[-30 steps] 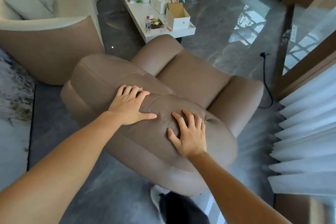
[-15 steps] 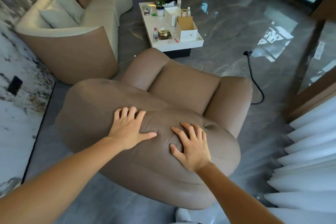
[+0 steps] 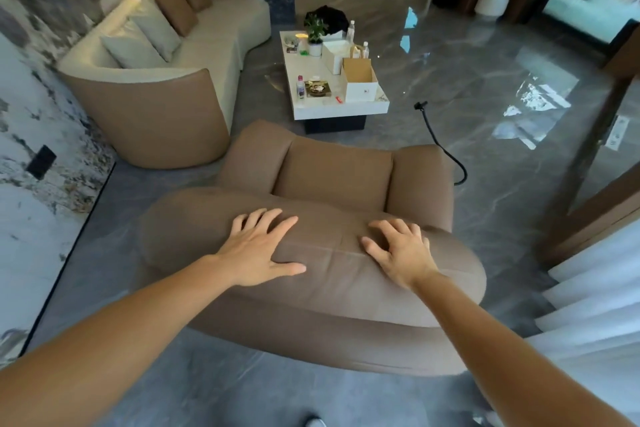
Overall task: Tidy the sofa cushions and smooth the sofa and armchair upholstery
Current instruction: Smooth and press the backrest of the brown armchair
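A brown padded armchair (image 3: 332, 177) stands in front of me, seen from behind its backrest. My left hand (image 3: 258, 248) lies flat with spread fingers on the top of the backrest, left of its centre seam. My right hand (image 3: 401, 251) rests on the same top, right of the seam, fingers apart and slightly curled. Neither hand holds anything. At the far left curves a cream sofa (image 3: 207, 45) with a brown end panel. Two cream cushions (image 3: 138, 42) and two brown cushions (image 3: 183, 2) lean along its back.
A white coffee table (image 3: 332, 107) beyond the armchair carries boxes, bottles and a small plant. A black cable (image 3: 440, 142) trails on the glossy grey floor to the right. White pleated curtains (image 3: 595, 291) hang at the right; a marble wall runs along the left.
My hands have slid apart along the backrest top, the right one further right. The view has lifted, showing more of the sofa and the room.
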Motion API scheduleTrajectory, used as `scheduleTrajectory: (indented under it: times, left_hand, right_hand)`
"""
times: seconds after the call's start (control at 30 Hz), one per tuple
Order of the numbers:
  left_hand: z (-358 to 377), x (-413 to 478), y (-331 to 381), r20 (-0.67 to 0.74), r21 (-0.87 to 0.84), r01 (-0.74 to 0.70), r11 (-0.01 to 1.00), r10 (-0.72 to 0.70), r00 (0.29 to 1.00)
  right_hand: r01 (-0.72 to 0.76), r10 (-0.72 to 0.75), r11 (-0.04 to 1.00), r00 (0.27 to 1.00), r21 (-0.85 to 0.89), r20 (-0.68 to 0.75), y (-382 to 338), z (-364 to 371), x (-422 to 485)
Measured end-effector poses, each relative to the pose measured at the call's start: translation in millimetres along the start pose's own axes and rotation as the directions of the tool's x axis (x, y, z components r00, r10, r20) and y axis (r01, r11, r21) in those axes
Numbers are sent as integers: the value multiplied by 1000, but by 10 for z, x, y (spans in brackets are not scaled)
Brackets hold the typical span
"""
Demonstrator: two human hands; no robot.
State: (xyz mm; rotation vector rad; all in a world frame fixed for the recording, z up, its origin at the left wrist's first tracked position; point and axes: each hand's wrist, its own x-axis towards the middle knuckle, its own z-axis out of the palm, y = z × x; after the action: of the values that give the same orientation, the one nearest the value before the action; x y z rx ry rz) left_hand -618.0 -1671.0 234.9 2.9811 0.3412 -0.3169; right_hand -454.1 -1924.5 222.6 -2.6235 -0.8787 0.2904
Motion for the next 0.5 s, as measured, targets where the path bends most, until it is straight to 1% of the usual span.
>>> scheduleTrajectory:
  times: [0.1,0.23,0.37,0.5]
  left_hand:
    - [33,-55,-14,19,-1,55,999,-55,998]
    - [102,-118,74,42,-1,41,999,-41,998]
    - [168,-110,199,66,-5,17,1000,-17,998]
    - [246,-97,248,121,10,34,999,-35,992]
  right_hand:
    - [140,-140,987,990,-80,6,-230,88,-64]
    - [247,-245,957,969,-153,33,-406,228,-157]
    - [258,-253,951,966,-169,48,-387,288,-201]
    - [241,-234,947,970,-211,60,-336,331,-269]
